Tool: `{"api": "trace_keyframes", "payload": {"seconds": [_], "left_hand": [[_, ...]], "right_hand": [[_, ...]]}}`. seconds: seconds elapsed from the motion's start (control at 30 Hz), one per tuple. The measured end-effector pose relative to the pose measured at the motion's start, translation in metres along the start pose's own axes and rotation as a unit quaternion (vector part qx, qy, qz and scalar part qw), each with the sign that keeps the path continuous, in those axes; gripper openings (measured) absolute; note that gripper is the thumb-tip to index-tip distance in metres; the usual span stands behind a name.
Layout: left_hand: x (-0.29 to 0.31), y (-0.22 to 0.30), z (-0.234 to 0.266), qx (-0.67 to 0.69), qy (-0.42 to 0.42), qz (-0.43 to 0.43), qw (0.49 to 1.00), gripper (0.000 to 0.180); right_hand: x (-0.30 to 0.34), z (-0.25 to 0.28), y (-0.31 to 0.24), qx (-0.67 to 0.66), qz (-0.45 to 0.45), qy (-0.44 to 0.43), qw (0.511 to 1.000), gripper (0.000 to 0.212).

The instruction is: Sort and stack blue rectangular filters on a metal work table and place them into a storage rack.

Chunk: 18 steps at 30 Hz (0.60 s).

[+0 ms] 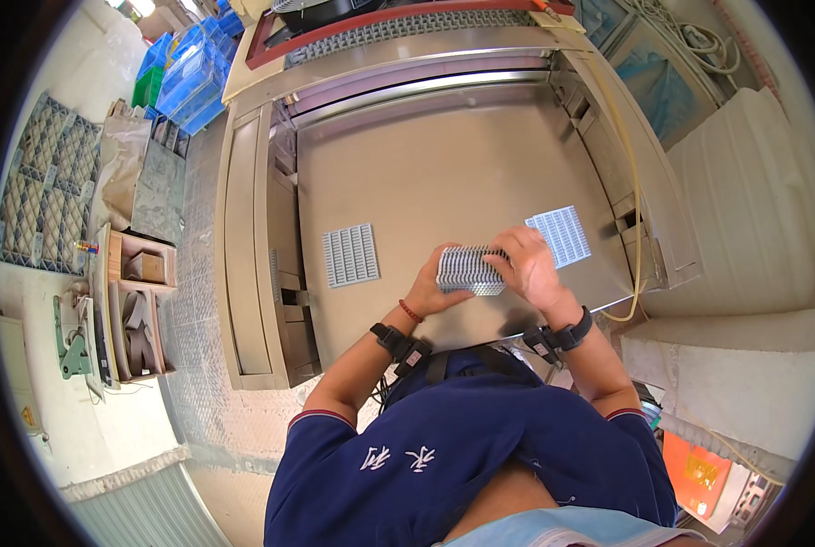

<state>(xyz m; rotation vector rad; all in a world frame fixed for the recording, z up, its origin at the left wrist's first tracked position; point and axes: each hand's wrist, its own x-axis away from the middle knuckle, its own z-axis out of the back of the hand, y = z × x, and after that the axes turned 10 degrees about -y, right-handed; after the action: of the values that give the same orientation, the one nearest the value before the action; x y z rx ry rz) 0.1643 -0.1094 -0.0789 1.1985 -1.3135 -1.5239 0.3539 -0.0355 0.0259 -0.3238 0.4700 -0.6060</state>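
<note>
Big stainless machine bed (444,173) takes up most of the view, flat metal plate with raised side rails. Over on the left there's a stack of blue plastic crates (188,77) and a wooden box (138,305) with some scrap bits in it. Two ribbed grid panels lie flat on the plate: a grey one (351,254) left of the hands, and a lighter one (560,234) just behind the right hand. Both hands are wrapped around a stack of grey grid pieces (467,270) held just above the plate's near edge, left hand (433,290) gripping its left end, right hand (528,266) curled over the right end and top.
</note>
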Motion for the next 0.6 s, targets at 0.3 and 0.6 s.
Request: {"api": "trace_keyframes", "payload": {"seconds": [0.3, 0.6], "left_hand": [[0.002, 0.004, -0.004, -0.034, 0.003, -0.046, 0.998, 0.086], [0.000, 0.006, -0.002, -0.016, -0.015, -0.033, 0.999, 0.091]], "right_hand": [[0.009, 0.007, 0.001, -0.185, -0.120, -0.145, 0.964, 0.026], [0.012, -0.007, 0.003, -0.171, -0.047, -0.042, 0.983, 0.018]]}}
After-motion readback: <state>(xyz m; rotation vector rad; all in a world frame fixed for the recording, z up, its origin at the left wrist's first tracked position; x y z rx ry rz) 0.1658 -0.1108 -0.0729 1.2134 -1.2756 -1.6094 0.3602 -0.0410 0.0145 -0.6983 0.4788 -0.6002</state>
